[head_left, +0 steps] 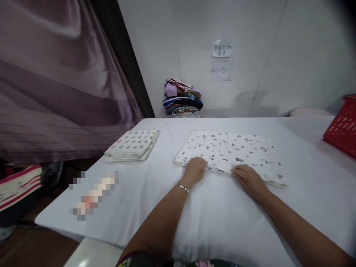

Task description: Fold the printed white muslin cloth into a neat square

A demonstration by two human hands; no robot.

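A white cloth (225,148) printed with small dark and yellowish motifs lies folded into a long rectangle in front of me. At its near edge, left of the middle, my left hand (196,170) is curled over the fabric. My right hand (249,180) pinches the same edge farther right, its thumb low against the layers. The fingertips of both hands are partly hidden by the hands and the cloth. To the left rests a second folded cloth (133,144), white with rows of grey motifs, apart from both hands.
A white-covered table (144,196) carries both cloths. A pixelated patch blurs something at its left. Folded textiles (183,98) are stacked by the wall, below paper signs (221,70). A red plastic basket (343,128) stands at right; a mauve curtain (63,81) hangs at left.
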